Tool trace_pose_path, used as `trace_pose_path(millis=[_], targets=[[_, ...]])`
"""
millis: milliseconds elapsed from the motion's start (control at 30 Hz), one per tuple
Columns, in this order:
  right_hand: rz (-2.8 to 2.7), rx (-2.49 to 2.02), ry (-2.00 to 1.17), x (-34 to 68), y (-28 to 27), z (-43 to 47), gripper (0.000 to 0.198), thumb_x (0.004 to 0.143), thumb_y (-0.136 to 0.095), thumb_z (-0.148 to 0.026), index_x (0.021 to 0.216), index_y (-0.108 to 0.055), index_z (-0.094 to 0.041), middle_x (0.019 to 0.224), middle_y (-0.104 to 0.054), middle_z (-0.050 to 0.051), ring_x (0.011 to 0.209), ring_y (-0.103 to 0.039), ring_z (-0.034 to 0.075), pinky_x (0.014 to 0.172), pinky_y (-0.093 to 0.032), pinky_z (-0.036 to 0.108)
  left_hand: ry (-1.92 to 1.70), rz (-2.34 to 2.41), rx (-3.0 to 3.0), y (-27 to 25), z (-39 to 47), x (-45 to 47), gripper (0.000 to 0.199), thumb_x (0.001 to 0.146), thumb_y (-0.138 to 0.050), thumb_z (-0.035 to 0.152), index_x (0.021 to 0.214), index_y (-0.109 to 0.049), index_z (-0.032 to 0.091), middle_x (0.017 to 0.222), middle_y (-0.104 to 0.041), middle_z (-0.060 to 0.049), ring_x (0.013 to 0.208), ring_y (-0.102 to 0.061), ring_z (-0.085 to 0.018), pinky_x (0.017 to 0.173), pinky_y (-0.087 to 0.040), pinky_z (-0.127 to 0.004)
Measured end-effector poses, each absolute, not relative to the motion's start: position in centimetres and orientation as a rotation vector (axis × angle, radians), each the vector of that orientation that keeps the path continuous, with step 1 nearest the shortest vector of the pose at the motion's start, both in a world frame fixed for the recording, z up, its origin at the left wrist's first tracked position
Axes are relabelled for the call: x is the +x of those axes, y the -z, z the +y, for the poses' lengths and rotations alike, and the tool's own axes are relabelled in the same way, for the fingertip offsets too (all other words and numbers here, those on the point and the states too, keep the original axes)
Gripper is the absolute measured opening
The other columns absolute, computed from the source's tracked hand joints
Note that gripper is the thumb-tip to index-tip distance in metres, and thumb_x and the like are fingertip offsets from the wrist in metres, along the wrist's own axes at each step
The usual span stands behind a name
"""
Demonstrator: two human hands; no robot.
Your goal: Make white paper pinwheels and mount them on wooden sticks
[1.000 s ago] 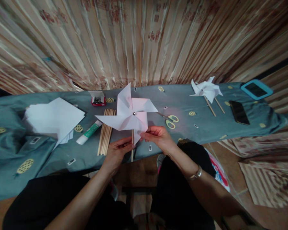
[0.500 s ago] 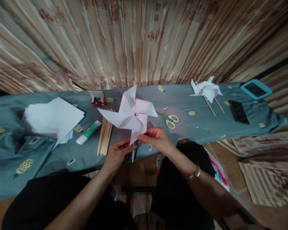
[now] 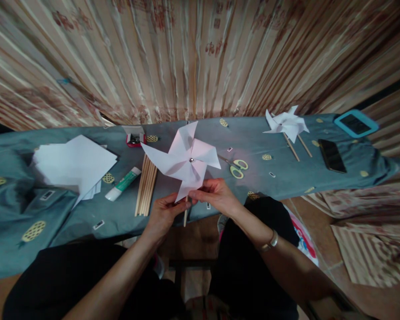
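Note:
A white paper pinwheel [image 3: 186, 162] with a silver pin at its centre is held up over the near edge of the cloth. Its thin wooden stick [image 3: 186, 218] pokes out below my fingers. My left hand [image 3: 163, 215] pinches the stick from the left, just under the lowest blade. From the right, my right hand [image 3: 216, 195] also has thumb and fingers closed on the stick, close under the blades. A bundle of wooden sticks [image 3: 146, 186] lies left of the pinwheel, and scissors [image 3: 237, 169] with pale green handles lie to its right.
White paper sheets [image 3: 73, 162] and a glue stick [image 3: 123, 183] lie at left, with a small red box [image 3: 135, 138] of pins behind. At right are finished pinwheels [image 3: 288, 124], a dark phone [image 3: 332, 155] and a blue-framed device [image 3: 356, 123]. A curtain [image 3: 193, 58] hangs behind.
The pinwheel's blades have turned slightly and its head has shifted a little to the right. Both hands keep their hold on the stick, almost unmoved.

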State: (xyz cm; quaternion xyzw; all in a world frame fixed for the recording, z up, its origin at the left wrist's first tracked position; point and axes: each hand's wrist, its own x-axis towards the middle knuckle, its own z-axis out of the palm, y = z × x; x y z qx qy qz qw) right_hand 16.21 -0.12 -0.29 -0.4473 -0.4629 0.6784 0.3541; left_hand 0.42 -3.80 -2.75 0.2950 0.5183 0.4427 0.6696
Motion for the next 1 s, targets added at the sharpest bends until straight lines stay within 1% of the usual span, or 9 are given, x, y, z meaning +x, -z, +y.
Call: trace_pose_path(millis=[133, 233, 300, 400, 500, 600, 667, 800, 1000], targets=[[-1.297, -1.189, -1.66, 16.9, -0.4, 0.1, 0.035, 0.061, -0.079, -0.051, 0.062, -0.069, -0.017, 0.055, -0.066, -0.001, 0.049, -0.054, 0.009, 0.051, -0.043, 0.023, -1.022, 1.172, 0.645, 2.5, -3.7, 0.3, 0.028, 0.049, -0.088, 0.027, 0.074, -0.077, 0.018, 0.075, -0.074, -0.002, 0.077, -0.064, -0.018, 0.084, -0.047, -0.029], [-1.328, -1.26, -1.46, 18.3, -0.9, 0.7, 0.034, 0.066, -0.076, -0.051, 0.059, -0.068, -0.019, 0.054, -0.065, -0.001, 0.048, -0.048, 0.008, 0.049, -0.038, 0.023, -1.051, 1.205, 0.629, 2.4, -3.6, 0.1, 0.025, 0.047, -0.088, 0.027, 0.067, -0.075, 0.018, 0.069, -0.07, -0.001, 0.07, -0.061, -0.015, 0.078, -0.047, -0.028], [-1.279, -1.302, -1.295, 19.3, -1.1, 1.2, 0.031, 0.069, -0.074, -0.049, 0.061, -0.068, -0.02, 0.054, -0.065, -0.001, 0.05, -0.048, 0.009, 0.051, -0.038, 0.024, -1.058, 1.223, 0.626, 2.5, -3.6, 0.0, 0.026, 0.047, -0.088, 0.028, 0.066, -0.075, 0.018, 0.068, -0.07, -0.001, 0.069, -0.061, -0.015, 0.076, -0.046, -0.029], [-1.144, -1.347, -1.057, 20.6, -0.9, 1.9, 0.022, 0.071, -0.072, -0.042, 0.067, -0.069, -0.021, 0.058, -0.066, -0.001, 0.051, -0.049, 0.009, 0.054, -0.041, 0.025, -1.057, 1.225, 0.631, 2.6, -3.7, 0.1, 0.026, 0.047, -0.088, 0.029, 0.066, -0.075, 0.017, 0.069, -0.07, -0.002, 0.07, -0.061, -0.016, 0.076, -0.047, -0.03], [-1.06, -1.335, -0.917, 21.2, -0.4, 2.5, 0.016, 0.07, -0.074, -0.035, 0.078, -0.07, -0.022, 0.071, -0.071, 0.0, 0.062, -0.06, 0.012, 0.065, -0.048, 0.028, -1.044, 1.214, 0.64, 2.7, -3.8, 0.2, 0.025, 0.047, -0.088, 0.029, 0.066, -0.075, 0.018, 0.068, -0.07, -0.002, 0.07, -0.062, -0.017, 0.076, -0.048, -0.03], [-1.118, -1.318, -0.918, 21.2, 0.1, 2.8, 0.023, 0.07, -0.075, -0.034, 0.089, -0.07, -0.023, 0.087, -0.074, 0.002, 0.081, -0.067, 0.016, 0.082, -0.051, 0.033, -1.026, 1.215, 0.636, 2.7, -3.8, 0.2, 0.027, 0.046, -0.088, 0.029, 0.067, -0.076, 0.018, 0.07, -0.071, -0.002, 0.071, -0.062, -0.017, 0.077, -0.048, -0.03], [-1.179, -1.342, -0.939, 21.1, 0.4, 2.9, 0.026, 0.07, -0.075, -0.035, 0.093, -0.071, -0.023, 0.09, -0.074, 0.003, 0.085, -0.068, 0.017, 0.086, -0.051, 0.035, -1.015, 1.22, 0.637, 2.7, -3.8, 0.2, 0.029, 0.046, -0.089, 0.029, 0.069, -0.076, 0.018, 0.072, -0.072, -0.003, 0.072, -0.063, -0.017, 0.077, -0.049, -0.03], [-1.217, -1.382, -0.957, 20.9, 0.5, 2.8, 0.025, 0.07, -0.075, -0.037, 0.09, -0.071, -0.022, 0.083, -0.074, 0.003, 0.077, -0.068, 0.017, 0.078, -0.054, 0.034, -1.02, 1.221, 0.639, 2.9, -3.8, 0.2, 0.031, 0.045, -0.089, 0.03, 0.071, -0.077, 0.019, 0.072, -0.073, -0.003, 0.072, -0.063, -0.017, 0.077, -0.049, -0.03], [-1.221, -1.38, -0.996, 20.5, 0.4, 2.3, 0.019, 0.071, -0.074, -0.037, 0.082, -0.072, -0.022, 0.075, -0.074, 0.002, 0.068, -0.066, 0.016, 0.069, -0.052, 0.03, -1.05, 1.231, 0.561, 2.6, -3.6, 0.3, 0.034, 0.041, -0.09, 0.026, 0.072, -0.078, 0.019, 0.075, -0.074, -0.003, 0.072, -0.064, -0.017, 0.079, -0.05, -0.031]])
